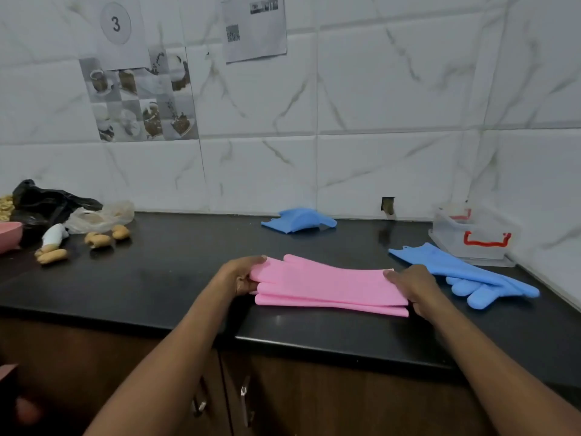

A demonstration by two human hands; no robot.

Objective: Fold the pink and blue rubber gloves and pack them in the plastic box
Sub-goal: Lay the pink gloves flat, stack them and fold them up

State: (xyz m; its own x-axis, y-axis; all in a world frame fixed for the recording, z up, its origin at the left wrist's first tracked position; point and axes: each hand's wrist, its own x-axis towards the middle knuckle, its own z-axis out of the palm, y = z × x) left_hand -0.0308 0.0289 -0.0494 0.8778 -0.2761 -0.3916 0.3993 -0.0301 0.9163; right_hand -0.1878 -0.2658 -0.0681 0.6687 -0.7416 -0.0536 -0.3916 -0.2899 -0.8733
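Observation:
Pink rubber gloves lie stacked flat on the black counter, fingers to the left. My left hand grips their finger end, and my right hand holds the cuff end. One blue glove lies flat to the right, fingers toward the front. A second blue glove sits folded near the back wall. The clear plastic box with red handles stands open in the far right corner.
At the far left are a black bag, a clear bag, several brown pieces and a pink bowl. The tiled wall runs behind and to the right. Cabinet doors sit below the counter edge.

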